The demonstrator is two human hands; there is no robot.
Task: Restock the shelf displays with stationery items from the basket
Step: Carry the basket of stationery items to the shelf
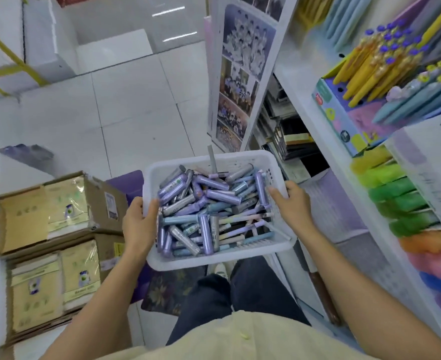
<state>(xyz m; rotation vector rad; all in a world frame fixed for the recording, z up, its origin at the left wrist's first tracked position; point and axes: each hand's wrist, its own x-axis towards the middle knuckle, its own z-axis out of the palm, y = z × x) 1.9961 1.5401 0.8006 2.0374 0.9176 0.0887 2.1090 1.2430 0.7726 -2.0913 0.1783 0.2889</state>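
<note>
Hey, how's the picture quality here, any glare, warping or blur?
Head view: wide-angle warping bends the shelf edge; light streaks glare on the glossy floor; the cardboard boxes look smeared near the left margin; the white basket, gripped by the left hand and right hand, is reasonably sharp.

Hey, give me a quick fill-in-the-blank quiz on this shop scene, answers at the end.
The left hand and right hand grip a plastic basket coloured ____.
The open cardboard boxes sit on the person's ____ side.
The yellow pens stand on the person's ____ side.
Answers: white; left; right.
</note>
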